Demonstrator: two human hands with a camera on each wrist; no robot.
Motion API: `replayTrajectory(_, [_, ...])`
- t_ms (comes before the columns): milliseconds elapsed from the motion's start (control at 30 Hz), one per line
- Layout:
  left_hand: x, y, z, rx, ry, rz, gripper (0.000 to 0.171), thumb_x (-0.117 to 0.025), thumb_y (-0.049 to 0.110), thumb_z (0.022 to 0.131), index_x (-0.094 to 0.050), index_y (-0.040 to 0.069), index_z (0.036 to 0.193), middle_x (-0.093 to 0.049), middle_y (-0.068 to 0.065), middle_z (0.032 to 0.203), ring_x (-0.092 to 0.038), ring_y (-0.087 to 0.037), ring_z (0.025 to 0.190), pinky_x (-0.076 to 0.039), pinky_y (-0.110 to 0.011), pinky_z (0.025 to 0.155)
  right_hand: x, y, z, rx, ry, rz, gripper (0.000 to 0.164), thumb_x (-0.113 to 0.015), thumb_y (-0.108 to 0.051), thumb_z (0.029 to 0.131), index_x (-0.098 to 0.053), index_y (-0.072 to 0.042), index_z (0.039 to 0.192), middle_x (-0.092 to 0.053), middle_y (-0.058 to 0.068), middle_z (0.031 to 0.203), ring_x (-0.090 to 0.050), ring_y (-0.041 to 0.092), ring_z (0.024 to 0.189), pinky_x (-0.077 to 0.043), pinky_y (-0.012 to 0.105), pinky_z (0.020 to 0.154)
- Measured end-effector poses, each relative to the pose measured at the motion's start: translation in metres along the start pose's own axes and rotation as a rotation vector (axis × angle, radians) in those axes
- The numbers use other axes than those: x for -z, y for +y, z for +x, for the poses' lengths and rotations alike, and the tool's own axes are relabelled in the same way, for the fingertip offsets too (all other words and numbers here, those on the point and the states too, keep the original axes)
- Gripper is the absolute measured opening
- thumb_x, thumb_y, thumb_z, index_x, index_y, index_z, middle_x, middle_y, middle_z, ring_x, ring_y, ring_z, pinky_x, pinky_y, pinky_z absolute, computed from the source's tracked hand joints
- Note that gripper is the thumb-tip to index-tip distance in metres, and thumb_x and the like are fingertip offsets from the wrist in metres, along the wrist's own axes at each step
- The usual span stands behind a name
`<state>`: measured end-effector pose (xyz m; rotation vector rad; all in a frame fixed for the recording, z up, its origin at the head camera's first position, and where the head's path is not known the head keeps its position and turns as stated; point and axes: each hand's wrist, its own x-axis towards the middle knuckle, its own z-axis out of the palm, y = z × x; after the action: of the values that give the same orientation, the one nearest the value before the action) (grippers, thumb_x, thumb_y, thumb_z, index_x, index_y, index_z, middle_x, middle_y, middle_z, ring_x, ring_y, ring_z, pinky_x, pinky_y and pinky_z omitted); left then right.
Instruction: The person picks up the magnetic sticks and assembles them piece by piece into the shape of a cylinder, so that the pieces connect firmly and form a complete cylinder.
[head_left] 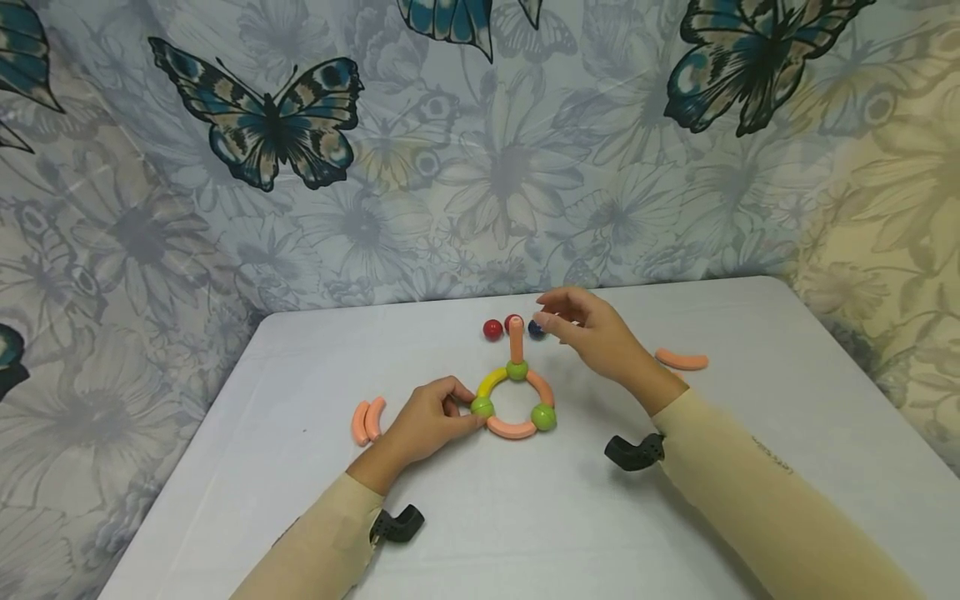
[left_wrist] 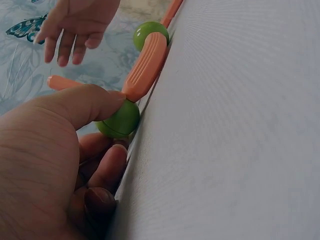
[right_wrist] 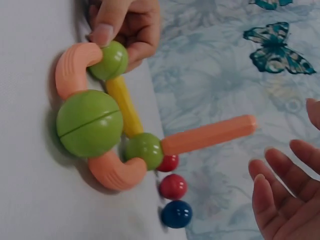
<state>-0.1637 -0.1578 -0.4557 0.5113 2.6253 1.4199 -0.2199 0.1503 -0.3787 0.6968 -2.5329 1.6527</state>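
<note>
A ring of curved orange pieces, a yellow piece and green balls lies on the white table. From the far green ball rises an upright orange stick. My left hand pinches the left green ball between thumb and fingers. The right green ball sits untouched at the ring's near right. Holding nothing, my right hand hovers to the right of the stick with its fingers relaxed; in the head view it partly overlaps the blue ball.
Behind the ring stand two red balls, one at the left and one partly behind the stick in the head view. Two curved orange pieces lie left of my left hand. Another curved piece lies beyond my right wrist. Butterfly-patterned cloth backs the table.
</note>
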Motion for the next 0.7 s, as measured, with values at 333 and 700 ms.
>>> replayTrajectory(333, [0.001,-0.002,-0.001,0.021,-0.001,0.007,0.028,-0.089,0.027,0.093,-0.075,0.011,0.112,-0.064,0.000,0.076,-0.055,-0.013,0.065,-0.044,-0.027,0.058,0.041,0.003,-0.038,0.043,0.076,0.071,0.033,-0.058,-0.024,0.116,-0.062,-0.002,0.139,-0.069,0.014,0.126,-0.069,0.024,0.109,-0.057,0.029,0.083])
replayTrajectory(700, [0.000,0.001,0.000,0.035,-0.001,-0.002,0.028,-0.090,0.026,0.092,-0.075,0.013,0.112,-0.064,0.000,0.077,-0.055,-0.013,0.067,-0.044,-0.027,0.058,0.077,0.043,-0.092,0.007,0.141,0.111,0.025,-0.054,-0.015,0.117,-0.064,-0.002,0.136,-0.070,0.012,0.121,-0.070,0.021,0.106,-0.056,0.027,0.082])
